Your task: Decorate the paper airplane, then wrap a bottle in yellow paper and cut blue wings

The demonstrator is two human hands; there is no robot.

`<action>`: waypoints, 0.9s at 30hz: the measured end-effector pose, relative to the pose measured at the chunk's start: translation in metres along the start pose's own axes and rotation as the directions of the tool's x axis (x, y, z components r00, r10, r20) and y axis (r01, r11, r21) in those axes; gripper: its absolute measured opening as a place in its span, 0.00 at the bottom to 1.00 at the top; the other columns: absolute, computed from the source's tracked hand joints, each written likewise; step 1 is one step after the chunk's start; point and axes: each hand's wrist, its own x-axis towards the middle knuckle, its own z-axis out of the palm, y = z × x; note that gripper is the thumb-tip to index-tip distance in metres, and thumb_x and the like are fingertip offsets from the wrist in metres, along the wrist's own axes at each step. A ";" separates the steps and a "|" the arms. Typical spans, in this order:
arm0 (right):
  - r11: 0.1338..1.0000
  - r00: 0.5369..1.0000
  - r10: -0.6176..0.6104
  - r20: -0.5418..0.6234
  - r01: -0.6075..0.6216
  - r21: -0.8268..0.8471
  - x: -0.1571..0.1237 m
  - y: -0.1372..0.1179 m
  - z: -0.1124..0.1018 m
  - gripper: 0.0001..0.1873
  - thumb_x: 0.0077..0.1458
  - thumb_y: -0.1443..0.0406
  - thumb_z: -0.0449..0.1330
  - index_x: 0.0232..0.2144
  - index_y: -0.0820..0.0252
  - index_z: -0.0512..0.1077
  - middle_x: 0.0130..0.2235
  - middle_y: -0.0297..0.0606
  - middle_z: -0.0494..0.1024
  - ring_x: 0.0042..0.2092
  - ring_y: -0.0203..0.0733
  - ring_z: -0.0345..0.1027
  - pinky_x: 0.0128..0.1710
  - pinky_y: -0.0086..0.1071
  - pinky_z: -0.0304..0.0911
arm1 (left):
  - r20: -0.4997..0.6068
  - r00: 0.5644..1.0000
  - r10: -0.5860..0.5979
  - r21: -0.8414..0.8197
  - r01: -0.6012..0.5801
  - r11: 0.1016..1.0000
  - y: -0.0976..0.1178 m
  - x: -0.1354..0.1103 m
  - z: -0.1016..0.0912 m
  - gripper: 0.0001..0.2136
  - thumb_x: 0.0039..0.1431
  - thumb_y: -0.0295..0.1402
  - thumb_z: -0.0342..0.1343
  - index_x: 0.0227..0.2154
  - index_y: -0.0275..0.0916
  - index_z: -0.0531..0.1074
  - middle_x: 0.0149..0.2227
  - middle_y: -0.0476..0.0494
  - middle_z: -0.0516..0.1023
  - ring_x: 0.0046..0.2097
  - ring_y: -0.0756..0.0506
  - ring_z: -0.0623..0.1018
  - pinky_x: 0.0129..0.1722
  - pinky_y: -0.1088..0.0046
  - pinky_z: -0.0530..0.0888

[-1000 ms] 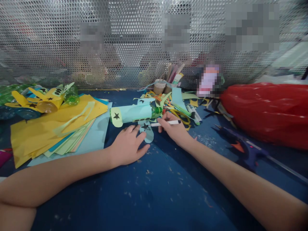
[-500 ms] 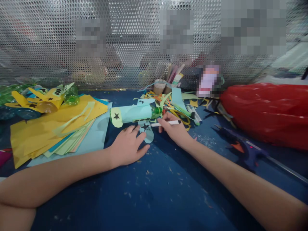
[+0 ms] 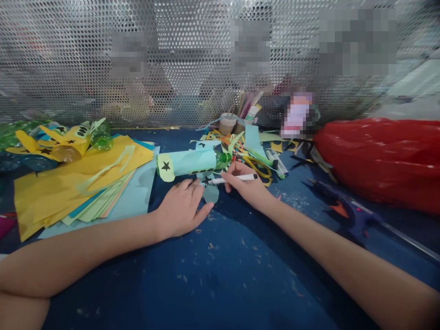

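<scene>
My right hand (image 3: 244, 184) pinches a white marker (image 3: 237, 178) with a black end, its tip against a black star on a light blue paper wing (image 3: 211, 194). The wing juts from a green plastic bottle (image 3: 223, 159) wrapped in light blue paper (image 3: 195, 161), which lies on its side. Black ovals line the wrap, and a pale green paper piece (image 3: 166, 168) with a black star covers the bottle's left end. My left hand (image 3: 182, 205) lies flat with fingers apart, its fingertips at the wing's left edge.
Yellow, blue and green paper sheets (image 3: 51, 195) lie left, below a yellow paper-covered bottle (image 3: 70, 145). Paper scraps, yellow-handled scissors (image 3: 260, 167) and cardboard tubes (image 3: 227, 123) sit ahead. A glue gun (image 3: 357, 211) and red plastic bag (image 3: 381, 160) are at right, a perforated metal screen (image 3: 192, 59) behind.
The marker tip has shifted slightly left over the star, which looks more filled with black. My left hand has barely moved, its fingers slightly closer over the wing.
</scene>
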 end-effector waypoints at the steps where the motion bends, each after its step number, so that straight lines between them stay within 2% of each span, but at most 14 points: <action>1: 1.000 1.000 0.006 0.001 -0.006 -0.014 0.000 0.000 0.000 0.15 0.54 0.58 0.60 0.23 0.55 0.60 0.16 0.26 0.69 0.21 0.34 0.60 0.27 0.32 0.56 | -0.001 1.000 0.002 0.000 -0.002 1.000 0.000 0.000 0.000 0.28 0.68 0.45 0.33 0.49 0.26 0.68 0.55 0.28 0.72 0.55 0.33 0.69 0.50 0.56 0.71; 5: 0.998 1.000 0.020 0.018 -0.019 -0.061 0.001 0.001 0.000 0.15 0.54 0.58 0.59 0.22 0.54 0.59 0.16 0.26 0.69 0.20 0.34 0.59 0.27 0.32 0.56 | 0.006 1.000 0.006 0.005 -0.006 1.000 0.000 0.001 -0.001 0.26 0.68 0.45 0.35 0.48 0.28 0.69 0.55 0.29 0.72 0.55 0.34 0.70 0.50 0.57 0.71; 18: 0.997 0.998 0.049 0.035 -0.047 -0.057 0.001 -0.001 0.000 0.14 0.54 0.60 0.59 0.22 0.55 0.59 0.15 0.25 0.69 0.20 0.33 0.59 0.27 0.31 0.54 | -0.003 1.000 0.005 0.025 -0.005 1.000 0.000 0.000 0.001 0.26 0.67 0.46 0.36 0.49 0.29 0.68 0.55 0.30 0.71 0.55 0.34 0.70 0.49 0.57 0.72; 27: 0.997 0.999 0.033 0.007 -0.032 -0.070 0.001 0.000 0.001 0.15 0.54 0.57 0.60 0.22 0.54 0.59 0.15 0.26 0.69 0.20 0.34 0.59 0.27 0.32 0.55 | 0.005 1.000 -0.002 0.010 0.002 1.000 0.001 0.000 -0.001 0.25 0.67 0.46 0.36 0.49 0.29 0.69 0.55 0.29 0.71 0.55 0.34 0.70 0.50 0.56 0.71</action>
